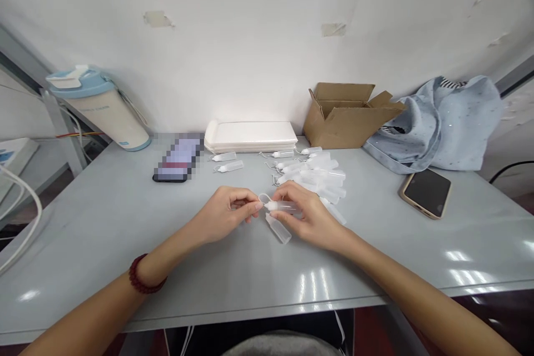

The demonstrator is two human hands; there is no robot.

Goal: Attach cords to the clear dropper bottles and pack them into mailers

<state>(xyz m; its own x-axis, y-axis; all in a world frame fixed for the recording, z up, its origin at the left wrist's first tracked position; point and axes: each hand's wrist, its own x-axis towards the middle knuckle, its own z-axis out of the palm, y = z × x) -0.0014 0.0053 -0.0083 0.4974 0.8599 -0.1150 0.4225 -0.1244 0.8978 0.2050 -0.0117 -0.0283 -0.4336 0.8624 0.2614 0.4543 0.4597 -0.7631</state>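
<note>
Between the thumb and fingers of my right hand [306, 214] lies a small translucent bottle [286, 207], its white tip pointing left. My left hand [227, 212] is pinched at that tip, where a thin white loop arches up; what exactly the fingertips grip is too small to tell. Just below, a loose bottle [278, 228] rests on the grey table [200, 283]. A pile of similar bottles [329, 175] with thin loops spreads behind my right hand. Two more bottles [231, 166] lie behind my left hand.
White padded envelopes [254, 133] are stacked by the wall, beside an open cardboard box [346, 122]. A phone with a lit screen [178, 158] and a tumbler [108, 114] stand left. Right are a light blue bag [454, 122] and a dark-screened phone [428, 193].
</note>
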